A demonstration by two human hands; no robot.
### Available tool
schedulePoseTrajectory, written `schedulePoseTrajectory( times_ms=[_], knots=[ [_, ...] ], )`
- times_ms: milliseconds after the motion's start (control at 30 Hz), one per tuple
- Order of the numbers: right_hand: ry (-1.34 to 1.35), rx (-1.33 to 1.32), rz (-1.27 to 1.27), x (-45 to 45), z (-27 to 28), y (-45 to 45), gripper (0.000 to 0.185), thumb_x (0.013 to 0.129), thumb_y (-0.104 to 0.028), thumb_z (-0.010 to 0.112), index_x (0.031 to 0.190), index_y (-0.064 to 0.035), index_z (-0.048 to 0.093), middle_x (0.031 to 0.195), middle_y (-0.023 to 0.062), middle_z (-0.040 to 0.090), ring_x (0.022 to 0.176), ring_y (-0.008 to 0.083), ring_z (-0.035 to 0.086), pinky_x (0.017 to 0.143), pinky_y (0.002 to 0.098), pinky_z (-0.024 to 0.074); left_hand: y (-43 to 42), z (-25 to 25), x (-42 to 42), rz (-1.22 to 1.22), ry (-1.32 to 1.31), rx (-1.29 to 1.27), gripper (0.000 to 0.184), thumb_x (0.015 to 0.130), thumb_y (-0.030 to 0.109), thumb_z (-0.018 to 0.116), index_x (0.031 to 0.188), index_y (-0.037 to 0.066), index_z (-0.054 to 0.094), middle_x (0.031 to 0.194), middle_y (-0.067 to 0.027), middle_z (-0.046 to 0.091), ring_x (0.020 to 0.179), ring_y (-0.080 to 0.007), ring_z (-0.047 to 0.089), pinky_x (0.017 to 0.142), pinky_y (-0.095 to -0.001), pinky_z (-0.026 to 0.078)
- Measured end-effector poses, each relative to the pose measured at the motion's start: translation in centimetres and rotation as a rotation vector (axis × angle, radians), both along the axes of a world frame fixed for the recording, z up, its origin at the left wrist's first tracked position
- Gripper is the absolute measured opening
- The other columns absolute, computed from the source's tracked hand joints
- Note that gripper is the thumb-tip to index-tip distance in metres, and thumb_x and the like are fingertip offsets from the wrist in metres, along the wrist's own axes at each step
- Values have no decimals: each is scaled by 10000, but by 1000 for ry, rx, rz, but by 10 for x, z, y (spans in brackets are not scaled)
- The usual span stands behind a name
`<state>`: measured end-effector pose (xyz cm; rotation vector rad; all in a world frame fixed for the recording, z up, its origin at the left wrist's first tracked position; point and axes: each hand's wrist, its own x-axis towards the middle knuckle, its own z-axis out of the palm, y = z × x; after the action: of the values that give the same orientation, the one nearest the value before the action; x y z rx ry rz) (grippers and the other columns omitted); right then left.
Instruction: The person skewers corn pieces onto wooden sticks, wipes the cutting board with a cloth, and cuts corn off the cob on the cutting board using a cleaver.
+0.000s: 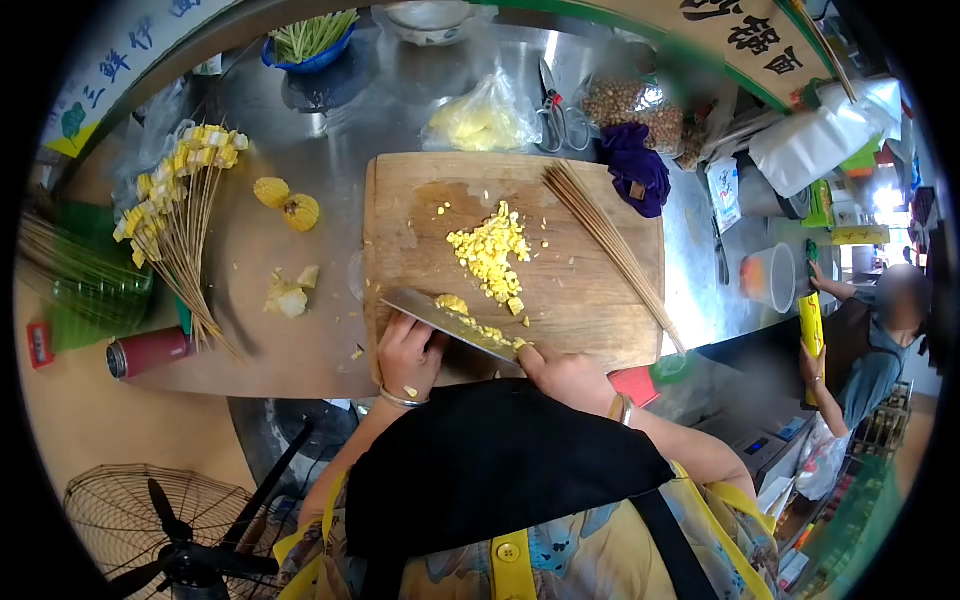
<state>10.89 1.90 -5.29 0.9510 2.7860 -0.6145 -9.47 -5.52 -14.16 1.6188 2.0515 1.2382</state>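
On the wooden board point(590, 320) below my camera, I see the knife point(455, 328) lying slantwise along the near side, a little yellow corn clinging to its blade. I have the left hand point(405, 350) at its left end, fingers bent in close on it, and the right hand point(562, 374) at the other, fingers likewise drawn in on the metal; its handle is hidden from me. The chopped corn point(490, 250) sits in a loose heap just beyond the blade, mid-board, with stray bits around it. Bare skewers point(612, 245) lie aslant on the right of the board. Left of it, on the steel table point(335, 190), I make out two short cobs point(300, 212) and, farther left, a bunch of loaded sticks point(200, 185).
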Motion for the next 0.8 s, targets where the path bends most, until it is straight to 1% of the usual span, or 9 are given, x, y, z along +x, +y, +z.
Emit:
schedulePoseTrajectory(
  times_ms=[67,200,367,400,500,567,633,700,800],
  knots=[
    [-85,10,9,-2,-3,-2,110,812,-132,520,892,-63,490,767,96,576,593,274,645,467,372,515,0,2,0,-3,3,-7,260,647,-7,701,897,47,653,965,-111,607,906,-323,581,784,-382,472],
    [-37,11,35,-30,-23,12,149,799,-115,533,930,-55,496,785,120,593,636,300,649,515,391,524,5,6,-2,-70,-59,-52,189,674,23,713,847,49,642,967,-100,613,891,-294,586,769,-349,476],
    [-73,-144,-26,-38,-48,34,186,797,-95,539,971,-43,500,783,183,632,673,368,632,590,460,508,7,8,-4,-83,-38,44,185,674,50,733,828,45,632,950,-88,620,881,-277,587,754,-345,474],
    [49,-177,-67,-31,-46,36,167,837,-124,524,974,-33,490,729,191,627,674,377,625,580,488,485,8,7,-5,-89,-69,94,192,673,50,737,831,41,629,943,-87,621,879,-276,587,750,-349,473],
    [109,-183,-238,-17,-40,26,171,877,-160,506,990,-37,473,691,192,617,652,388,614,565,504,468,6,5,-11,-171,-27,70,240,658,22,748,853,28,609,962,-103,623,894,-282,593,769,-343,471],
    [165,-158,-251,-3,-27,17,195,901,-192,496,1010,-36,452,649,192,605,622,394,606,554,503,466,9,10,-5,-129,-8,77,246,662,25,749,861,25,605,938,-110,616,865,-279,593,748,-344,475],
    [69,-128,-191,4,-3,8,209,901,-195,497,1028,-37,443,647,194,606,604,379,612,536,492,471,12,9,-2,-91,11,83,253,666,28,751,869,22,600,914,-116,608,836,-277,593,727,-344,479],
    [20,-135,-186,9,-1,0,205,884,-181,504,1018,-38,443,650,192,608,609,373,619,536,484,480,12,0,1,12,-56,-17,252,676,46,757,868,19,597,848,-118,581,755,-273,576,663,-351,474],
    [-34,-126,-158,11,2,-7,208,842,-151,521,1000,-40,442,658,183,614,614,365,629,537,471,494,14,-1,2,23,-11,1,243,674,60,763,837,21,586,783,-116,555,700,-272,554,618,-359,457]
  ],
)
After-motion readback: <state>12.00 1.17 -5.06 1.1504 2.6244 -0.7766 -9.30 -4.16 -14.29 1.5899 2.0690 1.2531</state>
